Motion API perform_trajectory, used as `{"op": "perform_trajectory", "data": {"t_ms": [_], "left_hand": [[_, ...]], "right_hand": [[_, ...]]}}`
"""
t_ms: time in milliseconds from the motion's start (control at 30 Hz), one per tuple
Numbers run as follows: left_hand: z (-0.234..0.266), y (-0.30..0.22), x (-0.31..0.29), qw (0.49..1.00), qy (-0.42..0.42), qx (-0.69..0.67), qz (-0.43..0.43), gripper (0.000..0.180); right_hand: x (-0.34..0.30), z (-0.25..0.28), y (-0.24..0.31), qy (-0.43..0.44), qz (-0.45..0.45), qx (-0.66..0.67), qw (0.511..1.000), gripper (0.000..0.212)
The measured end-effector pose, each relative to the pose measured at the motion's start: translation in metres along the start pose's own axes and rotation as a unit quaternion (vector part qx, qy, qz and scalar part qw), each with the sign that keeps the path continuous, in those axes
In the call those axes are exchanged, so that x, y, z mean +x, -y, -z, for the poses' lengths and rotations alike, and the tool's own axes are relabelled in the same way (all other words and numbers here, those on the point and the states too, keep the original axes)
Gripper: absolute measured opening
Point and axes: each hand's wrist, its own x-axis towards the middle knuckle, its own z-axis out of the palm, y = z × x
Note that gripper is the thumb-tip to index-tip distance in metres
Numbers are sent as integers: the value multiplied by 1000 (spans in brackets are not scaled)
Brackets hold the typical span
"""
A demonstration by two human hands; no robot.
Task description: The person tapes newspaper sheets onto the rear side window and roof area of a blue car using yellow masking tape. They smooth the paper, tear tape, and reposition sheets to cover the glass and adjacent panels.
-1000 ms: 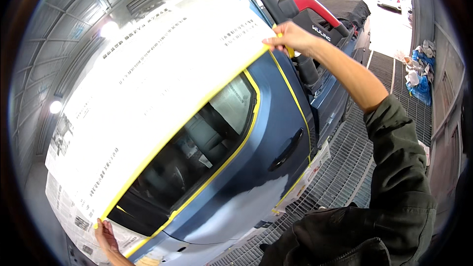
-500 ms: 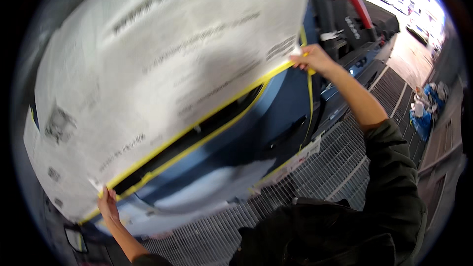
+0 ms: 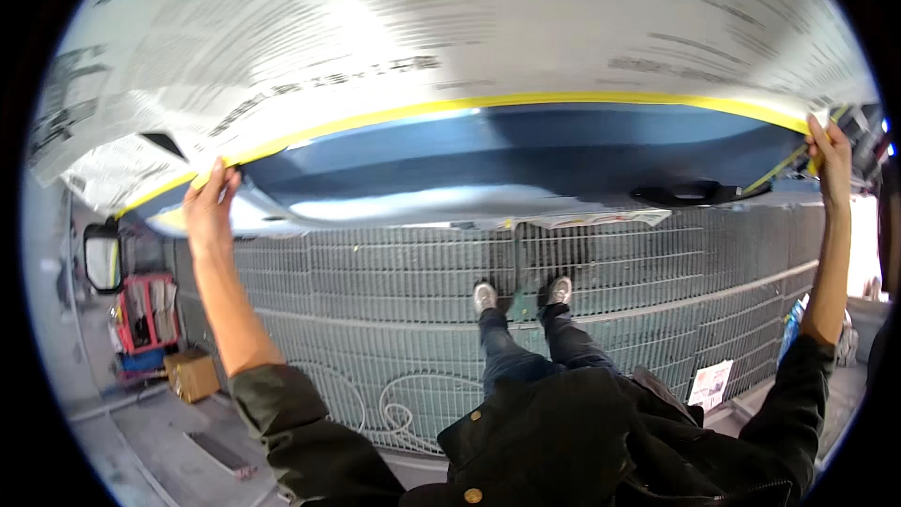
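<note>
A large newspaper sheet (image 3: 563, 28), edged along its bottom with yellow masking tape (image 3: 526, 98), stretches across the upper view. Below the tape shows a blue car door (image 3: 526, 155) with a black door handle (image 3: 690, 193). My left hand (image 3: 211, 211) is closed in a pinch on the taped edge at the left. Far to the right, my right hand (image 3: 832, 164) pinches the other end of the same edge. Between my hands the tape runs taut in a gentle curve. Whether it touches the door along its length, I cannot tell.
I stand on a metal floor grating (image 3: 394, 268). A pale hose (image 3: 399, 404) lies coiled on it. At the left are a car mirror (image 3: 103, 258), a red rack (image 3: 148, 313) and a cardboard box (image 3: 191, 376). A printed sheet (image 3: 710, 385) lies at the right.
My view has turned and now faces the door squarely. The dark window gap below the taped edge no longer shows; blue panel appears there instead. Both hands still hold the edge.
</note>
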Motion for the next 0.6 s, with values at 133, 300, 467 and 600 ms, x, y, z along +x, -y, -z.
{"op": "perform_trajectory", "data": {"t_ms": [133, 300, 467, 600], "left_hand": [[-33, 2, -14, 999, -44, 31, -7, 19], [-43, 9, -18, 996, -77, 21, -26, 12], [-49, 25, -19, 984, -143, 17, -100, 16], [-52, 42, -10, 956, -198, 10, -214, 27]], "right_hand": [[14, 13, -46, 3, 3, -12, 1000, 22], [24, 24, -70, 11, 14, 2, 1000, 23], [28, 27, -73, 30, -1, -9, 1000, 22], [20, 19, -63, 15, -5, 3, 1000, 21]]}}
